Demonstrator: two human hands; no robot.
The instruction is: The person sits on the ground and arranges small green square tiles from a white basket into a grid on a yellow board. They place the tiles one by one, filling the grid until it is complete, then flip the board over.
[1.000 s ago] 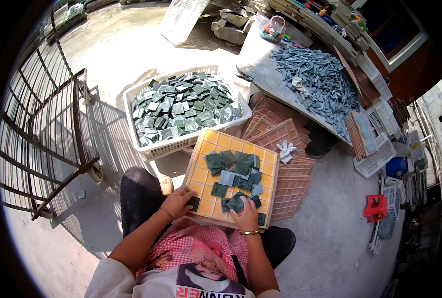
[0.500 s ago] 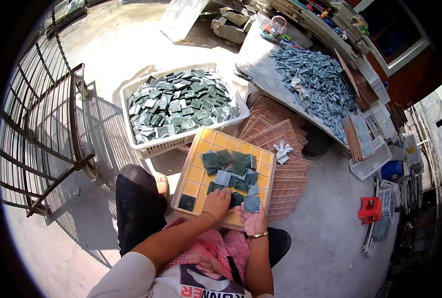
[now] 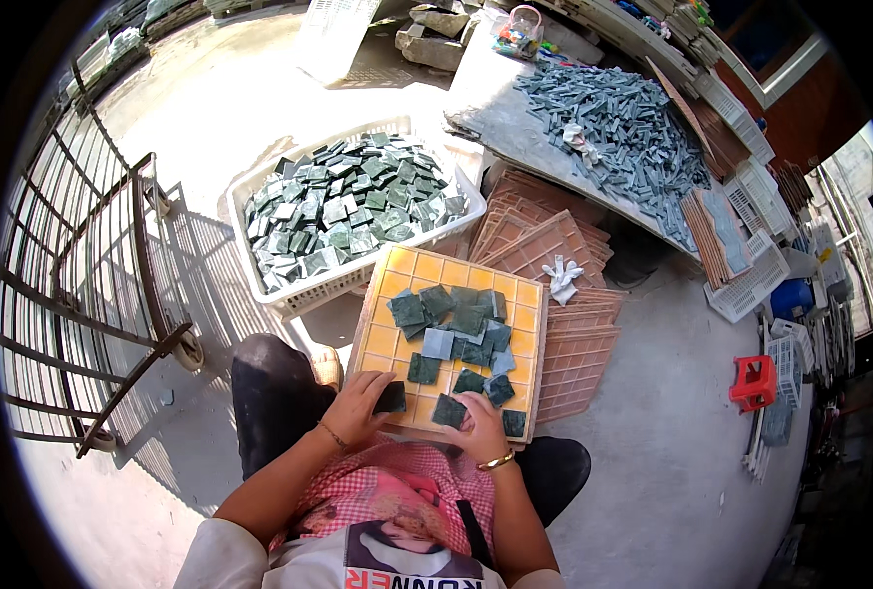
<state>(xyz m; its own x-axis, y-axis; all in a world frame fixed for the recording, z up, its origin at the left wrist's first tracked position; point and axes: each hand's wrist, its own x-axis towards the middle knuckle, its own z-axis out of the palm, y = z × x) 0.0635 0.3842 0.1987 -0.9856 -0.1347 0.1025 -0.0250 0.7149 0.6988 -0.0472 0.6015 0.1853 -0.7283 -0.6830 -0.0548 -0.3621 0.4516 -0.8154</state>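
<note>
A yellow gridded board [image 3: 419,273] with a pale frame rests over my lap, its middle scattered with loose square stone tiles [image 3: 469,320] in dark green and grey. My left hand [image 3: 358,404] lies at the board's near left corner, fingers extended over a dark tile [image 3: 391,398] and partly hiding it. Near the front edge, my right hand [image 3: 480,428] grips a dark green tile [image 3: 447,411] between thumb and fingers. Just right of that hand, another dark tile [image 3: 514,423] sits in the near right corner.
Beyond the board stands a white plastic crate [image 3: 311,294] heaped with similar tiles. Brown gridded boards [image 3: 576,368] are stacked to the right, a white glove [image 3: 562,279] on top. A slab table [image 3: 495,108] bears narrow stone strips. A metal rack [image 3: 147,236] stands left; a red stool [image 3: 753,383], right.
My left hand has moved from the central tiles to the near left corner tile. My right hand, palm up before, has turned over and holds a dark tile. A tile now shows in the near right corner.
</note>
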